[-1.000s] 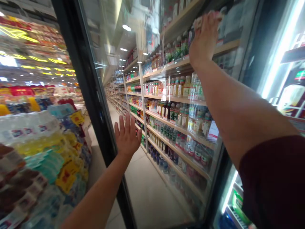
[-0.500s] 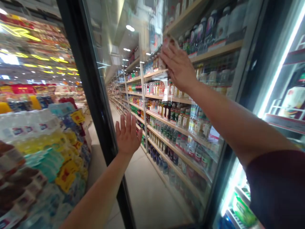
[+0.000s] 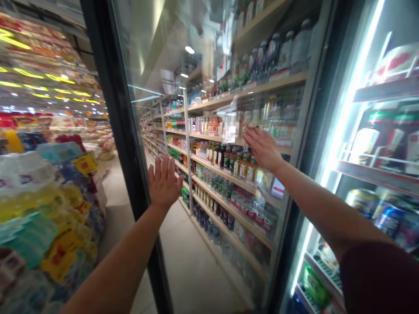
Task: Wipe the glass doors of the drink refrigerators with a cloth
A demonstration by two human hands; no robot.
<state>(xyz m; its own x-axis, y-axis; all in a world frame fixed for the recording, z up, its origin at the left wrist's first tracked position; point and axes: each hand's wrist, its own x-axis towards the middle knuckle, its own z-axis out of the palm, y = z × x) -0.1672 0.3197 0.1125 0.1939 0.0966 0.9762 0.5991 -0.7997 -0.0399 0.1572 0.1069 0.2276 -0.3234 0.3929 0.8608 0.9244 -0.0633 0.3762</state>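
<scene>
A glass fridge door (image 3: 209, 253) with a black frame (image 3: 122, 139) stands swung out in front of me. My left hand (image 3: 163, 183) presses flat on the glass near the frame edge, fingers spread and holding nothing. My right hand (image 3: 263, 150) lies flat on the glass further right at mid height, fingers stretched out. Whether anything lies under its palm is hidden. Through the glass I see aisle shelves with bottled drinks (image 3: 229, 174).
To the right the fridge interior is lit by a bright strip (image 3: 347, 109), with cans (image 3: 388, 218) and bottles (image 3: 369, 139) on wire racks. On the left stands a stack of wrapped bottle packs (image 3: 39, 209) with yellow tags. A tiled aisle floor (image 3: 114, 192) runs beyond.
My right hand has slid down the glass from the top right to mid height. My left hand has stayed flat on the glass, and the view has shifted slightly.
</scene>
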